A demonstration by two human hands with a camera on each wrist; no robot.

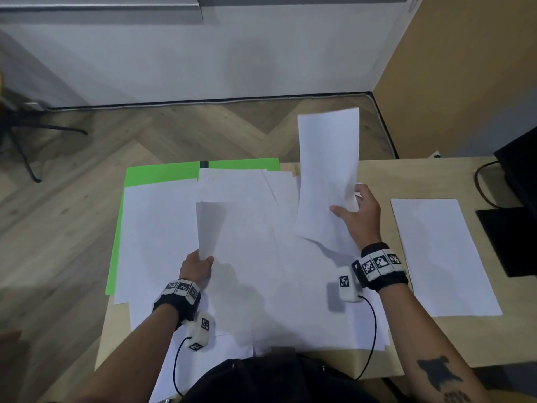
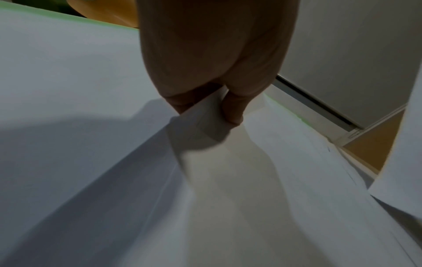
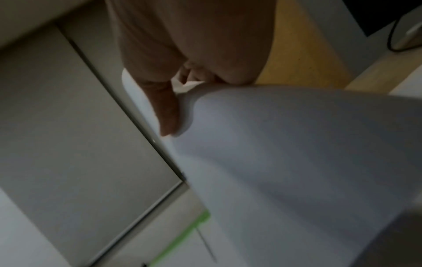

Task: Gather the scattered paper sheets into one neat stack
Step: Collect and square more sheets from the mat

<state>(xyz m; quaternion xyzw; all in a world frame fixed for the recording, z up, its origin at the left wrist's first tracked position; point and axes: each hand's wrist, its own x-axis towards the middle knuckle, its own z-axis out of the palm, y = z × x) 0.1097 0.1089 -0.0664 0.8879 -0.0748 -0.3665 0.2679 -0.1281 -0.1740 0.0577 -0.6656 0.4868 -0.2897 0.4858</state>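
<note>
Several white paper sheets (image 1: 255, 257) lie overlapping across the green mat (image 1: 162, 173) and the desk. My left hand (image 1: 200, 266) pinches the near edge of one sheet (image 1: 210, 228) and lifts it off the pile; the left wrist view shows thumb and fingers (image 2: 233, 112) clamped on that sheet (image 2: 205, 115). My right hand (image 1: 356, 210) grips a second sheet (image 1: 328, 170) by its right edge and holds it upright above the pile. In the right wrist view the thumb (image 3: 166, 112) presses the curved sheet (image 3: 285, 144). One single sheet (image 1: 441, 254) lies apart at the right.
The wooden desk (image 1: 436, 175) ends at the left beside the mat, with floor beyond. A black monitor base and cable (image 1: 511, 228) stand at the far right. A chair base (image 1: 26, 132) stands on the floor far left.
</note>
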